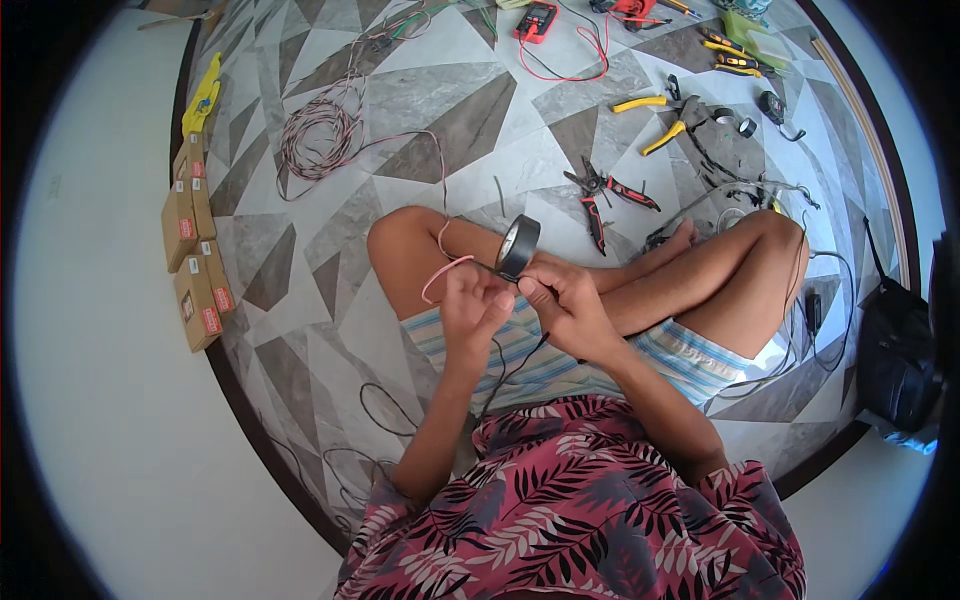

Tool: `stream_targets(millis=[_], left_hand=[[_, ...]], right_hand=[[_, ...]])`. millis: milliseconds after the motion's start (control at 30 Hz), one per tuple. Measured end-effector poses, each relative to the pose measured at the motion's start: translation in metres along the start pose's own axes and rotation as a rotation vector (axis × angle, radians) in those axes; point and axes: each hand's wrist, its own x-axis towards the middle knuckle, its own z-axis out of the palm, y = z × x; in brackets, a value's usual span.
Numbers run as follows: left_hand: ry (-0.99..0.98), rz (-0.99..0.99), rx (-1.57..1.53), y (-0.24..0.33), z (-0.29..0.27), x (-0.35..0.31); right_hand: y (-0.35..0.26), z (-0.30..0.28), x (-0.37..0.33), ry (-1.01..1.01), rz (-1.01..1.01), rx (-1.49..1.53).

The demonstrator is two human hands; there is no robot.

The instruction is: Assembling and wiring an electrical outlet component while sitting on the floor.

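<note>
My left hand (474, 312) is closed, its fingertips and thumb pinching a thin wire (441, 272), part of which bends in a pink loop beside the fingers. Right next to it, my right hand (572, 308) is also closed, thumb pressed on a dark wrapped stretch of wire. A roll of black electrical tape (523, 250) stands on edge just above the fingertips, seemingly joined to that stretch by its strip; the fingers partly hide the contact. From below the hands a black cable (515, 370) trails toward my lap. The thin wire runs up to a loose coil (318, 140) on the floor.
Red-and-black pliers (597, 190) lie beyond my crossed legs, with yellow-handled pliers (668, 128) farther right. A red multimeter (537, 22) sits at the far side. Cardboard boxes (190, 225) line the left wall. A tape measure (772, 108) and black bag (895, 360) are at right.
</note>
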Motion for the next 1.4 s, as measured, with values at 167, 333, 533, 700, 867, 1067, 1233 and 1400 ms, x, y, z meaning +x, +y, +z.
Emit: stream_targets(millis=[167, 333, 533, 700, 867, 1067, 1233, 1400], left_hand=[[-0.099, 0.152, -0.122, 0.017, 0.031, 0.032], [-0.324, 0.043, 0.405, 0.040, 0.008, 0.034], [-0.318, 0.455, 0.740, 0.047, 0.012, 0.044], [-0.274, 0.531, 0.765, 0.047, 0.012, 0.043], [-0.162, -0.082, 0.663, 0.060, 0.012, 0.026], [-0.131, -0.564, -0.601, 0.079, 0.004, 0.012], [-0.012, -0.177, -0.142, 0.021, -0.001, -0.002], [0.273, 0.157, -0.129, -0.002, 0.039, 0.030]], right_hand=[[-0.007, -0.016, -0.002, -0.117, 0.155, 0.246], [-0.006, -0.026, -0.006, -0.126, 0.192, 0.243], [-0.022, -0.030, 0.000, -0.179, 0.521, 0.249], [-0.016, -0.016, -0.002, -0.054, 0.439, 0.354], [-0.013, -0.008, -0.005, 0.088, 0.408, 0.338], [0.000, -0.001, -0.001, 0.173, 0.141, 0.052], [-0.005, -0.005, 0.002, 0.013, 0.209, 0.053], [-0.008, -0.005, -0.001, 0.027, 0.100, 0.176]])
